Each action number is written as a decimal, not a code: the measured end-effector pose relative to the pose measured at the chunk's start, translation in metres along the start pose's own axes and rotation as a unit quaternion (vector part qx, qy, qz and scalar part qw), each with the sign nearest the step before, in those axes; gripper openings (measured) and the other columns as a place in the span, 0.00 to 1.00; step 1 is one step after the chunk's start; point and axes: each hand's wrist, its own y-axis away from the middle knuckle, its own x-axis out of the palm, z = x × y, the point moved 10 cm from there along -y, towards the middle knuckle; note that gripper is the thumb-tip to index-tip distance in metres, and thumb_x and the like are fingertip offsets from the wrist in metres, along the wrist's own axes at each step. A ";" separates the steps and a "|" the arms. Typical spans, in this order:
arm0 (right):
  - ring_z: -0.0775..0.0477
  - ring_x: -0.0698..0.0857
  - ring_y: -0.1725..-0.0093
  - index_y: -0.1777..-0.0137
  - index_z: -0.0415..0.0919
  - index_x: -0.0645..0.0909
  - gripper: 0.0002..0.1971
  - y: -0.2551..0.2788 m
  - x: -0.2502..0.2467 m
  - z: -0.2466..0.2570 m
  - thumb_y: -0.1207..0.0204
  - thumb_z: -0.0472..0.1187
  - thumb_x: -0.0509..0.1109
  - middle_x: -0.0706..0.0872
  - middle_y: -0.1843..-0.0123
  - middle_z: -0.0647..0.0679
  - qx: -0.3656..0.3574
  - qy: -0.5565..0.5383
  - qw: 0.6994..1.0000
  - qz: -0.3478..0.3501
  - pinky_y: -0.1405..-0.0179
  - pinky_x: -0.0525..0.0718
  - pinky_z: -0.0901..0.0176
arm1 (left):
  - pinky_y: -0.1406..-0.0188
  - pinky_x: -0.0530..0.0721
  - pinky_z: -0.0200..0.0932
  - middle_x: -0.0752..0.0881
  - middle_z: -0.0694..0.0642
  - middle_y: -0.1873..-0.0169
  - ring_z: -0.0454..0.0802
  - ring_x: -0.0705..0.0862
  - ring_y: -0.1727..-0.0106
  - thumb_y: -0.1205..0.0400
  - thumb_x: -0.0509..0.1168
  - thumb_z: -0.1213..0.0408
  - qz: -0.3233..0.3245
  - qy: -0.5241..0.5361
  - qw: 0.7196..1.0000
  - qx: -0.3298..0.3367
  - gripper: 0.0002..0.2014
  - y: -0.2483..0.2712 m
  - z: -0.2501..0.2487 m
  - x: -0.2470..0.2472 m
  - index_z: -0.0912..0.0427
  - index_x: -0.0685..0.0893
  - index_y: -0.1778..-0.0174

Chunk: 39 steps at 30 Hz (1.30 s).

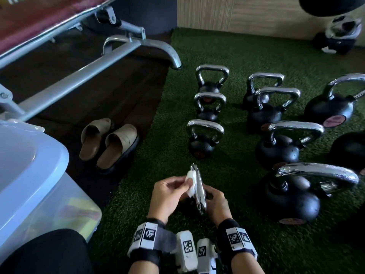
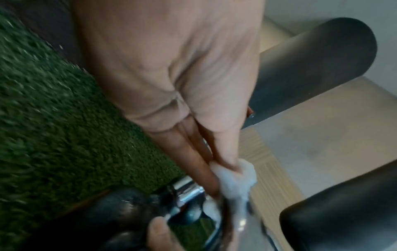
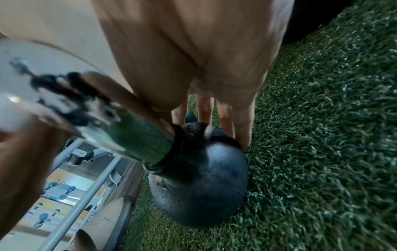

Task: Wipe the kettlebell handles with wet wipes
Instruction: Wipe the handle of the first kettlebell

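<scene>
A small black kettlebell [image 3: 204, 178] with a chrome handle [image 1: 200, 194] stands on the green turf right in front of me. My left hand [image 1: 186, 185] pinches a crumpled white wet wipe [image 1: 192, 179] and presses it against the left side of the handle near its top. The left wrist view shows the wipe [image 2: 236, 176] bunched at the fingertips against the chrome handle [image 2: 187, 191]. My right hand [image 1: 212, 196] grips the kettlebell from the right. Its fingers [image 3: 242, 129] reach down over the top of the black ball, beside the handle [image 3: 128, 134].
Several more kettlebells stand in rows on the turf ahead and to the right, the nearest a large one [image 1: 292, 194]. A pair of tan sandals [image 1: 110, 143] lies on the dark mat at left. A blue-lidded plastic bin [image 1: 29, 165] and a bench frame [image 1: 79, 76] are further left.
</scene>
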 end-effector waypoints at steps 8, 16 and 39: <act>0.59 0.92 0.50 0.38 0.64 0.91 0.22 0.001 -0.004 0.004 0.34 0.57 0.86 0.95 0.54 0.58 0.008 0.014 1.000 0.019 0.46 0.89 0.60 | 0.52 0.87 0.34 0.96 0.49 0.58 0.42 0.93 0.54 0.26 0.83 0.65 0.152 -0.152 0.976 0.026 0.08 0.023 -0.002 0.014 0.56 0.93 0.54; 0.59 0.91 0.47 0.37 0.59 0.91 0.23 -0.002 -0.007 0.002 0.34 0.53 0.87 0.95 0.50 0.57 -0.001 0.038 0.999 0.011 0.44 0.87 0.65 | 0.53 0.87 0.33 0.95 0.45 0.62 0.39 0.94 0.56 0.28 0.84 0.70 0.164 -0.239 0.954 0.074 0.09 0.034 -0.009 0.019 0.52 0.93 0.63; 0.49 0.88 0.66 0.47 0.52 0.96 0.10 0.059 -0.074 0.126 0.28 0.43 0.85 0.95 0.60 0.48 -0.142 -0.117 0.983 0.005 0.60 0.89 0.49 | 0.50 0.90 0.36 0.96 0.57 0.54 0.46 0.93 0.52 0.28 0.79 0.71 0.082 -0.013 0.994 0.072 0.11 0.019 -0.049 -0.007 0.61 0.94 0.49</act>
